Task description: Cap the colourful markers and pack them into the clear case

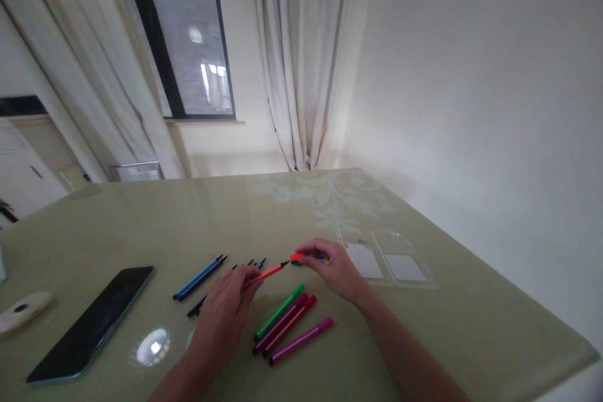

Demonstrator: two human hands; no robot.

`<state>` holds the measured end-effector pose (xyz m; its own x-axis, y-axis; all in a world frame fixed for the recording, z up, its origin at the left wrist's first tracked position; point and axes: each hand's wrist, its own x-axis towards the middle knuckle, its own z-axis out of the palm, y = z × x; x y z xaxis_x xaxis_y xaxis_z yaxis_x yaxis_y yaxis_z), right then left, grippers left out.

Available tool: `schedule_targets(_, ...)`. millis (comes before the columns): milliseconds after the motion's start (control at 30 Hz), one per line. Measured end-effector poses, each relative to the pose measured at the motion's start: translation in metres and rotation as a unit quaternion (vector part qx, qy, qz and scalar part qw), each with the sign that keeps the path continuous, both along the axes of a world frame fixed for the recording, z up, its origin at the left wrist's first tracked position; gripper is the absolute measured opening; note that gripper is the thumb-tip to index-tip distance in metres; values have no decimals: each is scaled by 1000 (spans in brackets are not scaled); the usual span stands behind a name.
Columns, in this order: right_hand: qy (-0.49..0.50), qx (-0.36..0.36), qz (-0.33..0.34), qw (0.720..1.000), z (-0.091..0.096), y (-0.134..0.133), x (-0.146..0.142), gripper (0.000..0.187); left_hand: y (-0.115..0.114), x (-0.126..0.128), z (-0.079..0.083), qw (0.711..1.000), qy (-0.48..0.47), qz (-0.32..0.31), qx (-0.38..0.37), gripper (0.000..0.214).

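Note:
In my left hand (228, 295) is an orange felt-tip pen (272, 271), its bare dark tip pointing right. My right hand (332, 265) pinches an orange pen cap (297, 257), just apart from that tip. Below my hands lie capped pens: a green pen (279, 312), a red pen (289, 325), a purple pen (280, 323) between them, and a magenta pen (301, 341) nearest me. Uncapped blue pens (200, 277) lie left of my left hand, and several dark pens are partly hidden behind it. Small blue and green caps show partly behind my right fingers.
A black tablet (92, 323) and a white oval object (23, 312) lie at the left. A clear plastic case (393, 257) with white inserts rests open at the right. The greenish table (198, 207) meets a wall on the right; curtains hang beyond it.

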<state>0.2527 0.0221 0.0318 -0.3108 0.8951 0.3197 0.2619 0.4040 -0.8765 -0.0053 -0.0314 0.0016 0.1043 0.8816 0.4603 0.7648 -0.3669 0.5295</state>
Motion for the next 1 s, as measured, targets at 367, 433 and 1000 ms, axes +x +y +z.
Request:
schedule_targets(367,-25,33,16,999,4,-5,-4,19,0,2,-4,999,-14,-17,33,32)
schedule_targets(433,-31,35,22,999,2,-6,-6,19,0,1,-5,998,-17,-29,48,29)
schedule_targets(1000,48,-43,17,998,-5,-7,-13,23,-10,10,5,996,-7,-81,-39,20)
